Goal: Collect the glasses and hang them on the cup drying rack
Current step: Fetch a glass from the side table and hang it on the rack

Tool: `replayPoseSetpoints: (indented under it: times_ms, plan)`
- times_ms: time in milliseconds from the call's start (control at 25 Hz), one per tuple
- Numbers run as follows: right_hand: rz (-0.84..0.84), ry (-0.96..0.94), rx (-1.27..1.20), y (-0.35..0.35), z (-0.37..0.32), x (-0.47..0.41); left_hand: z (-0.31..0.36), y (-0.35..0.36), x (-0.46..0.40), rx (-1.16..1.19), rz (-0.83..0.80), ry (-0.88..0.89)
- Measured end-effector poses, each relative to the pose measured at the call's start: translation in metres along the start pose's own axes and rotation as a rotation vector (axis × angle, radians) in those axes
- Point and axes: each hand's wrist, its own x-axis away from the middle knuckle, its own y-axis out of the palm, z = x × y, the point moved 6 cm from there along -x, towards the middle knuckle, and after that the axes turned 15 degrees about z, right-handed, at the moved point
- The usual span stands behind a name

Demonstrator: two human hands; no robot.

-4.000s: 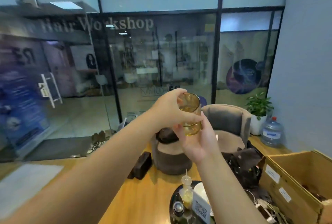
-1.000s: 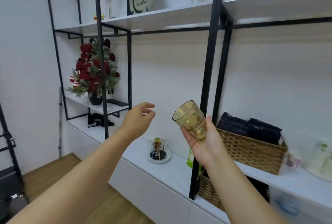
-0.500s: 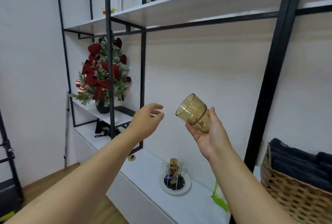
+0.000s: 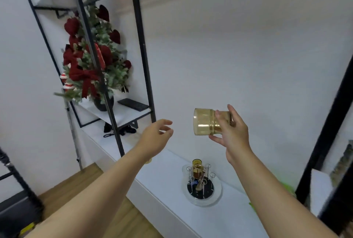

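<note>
Right hand (image 4: 232, 134) grips an amber see-through glass (image 4: 207, 121) sideways, above the cup drying rack (image 4: 202, 185) on the white shelf (image 4: 164, 176); another amber glass (image 4: 197, 169) hangs there. Left hand (image 4: 155, 139) loose, empty.

Both bare forearms reach forward and up from the bottom of the view. The left hand (image 4: 155, 139) hangs empty in the air, palm turned toward the right, fingers (image 4: 165, 123) loosely curled and slightly spread. The right hand (image 4: 232, 134) is raised a little higher, wrist bent back, thumb below and fingers above clasping the base of a tipped amber see-through glass tumbler (image 4: 205, 121).
</note>
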Motion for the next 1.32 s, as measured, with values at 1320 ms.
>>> replayPoseSetpoints:
  times_ms: [1320]
  plan:
    - [0.317, -0.084, 1.195, 0.062, 0.358, -0.1, -0.361, 0.283, -0.156, -0.037, -0.708, 0.177]
